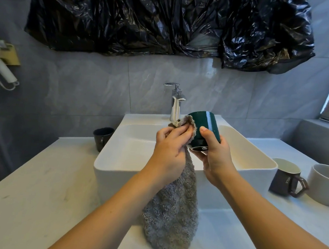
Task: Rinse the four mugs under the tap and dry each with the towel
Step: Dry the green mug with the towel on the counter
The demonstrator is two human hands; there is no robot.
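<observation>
Grey marbled tiles back a white counter (33, 184) with a raised white basin (139, 161). At far left a dark mug (102, 137) stands beside the basin. Over the basin, the left hand (169, 149) curls round a grey towel (171, 210), pressing its upper end against a green mug (207, 126). The right hand (215, 157) grips that mug, tilted, base away. Behind stands the tap (175, 102). Right of the basin stand a brown mug (284, 178) and a white mug (322, 184).
</observation>
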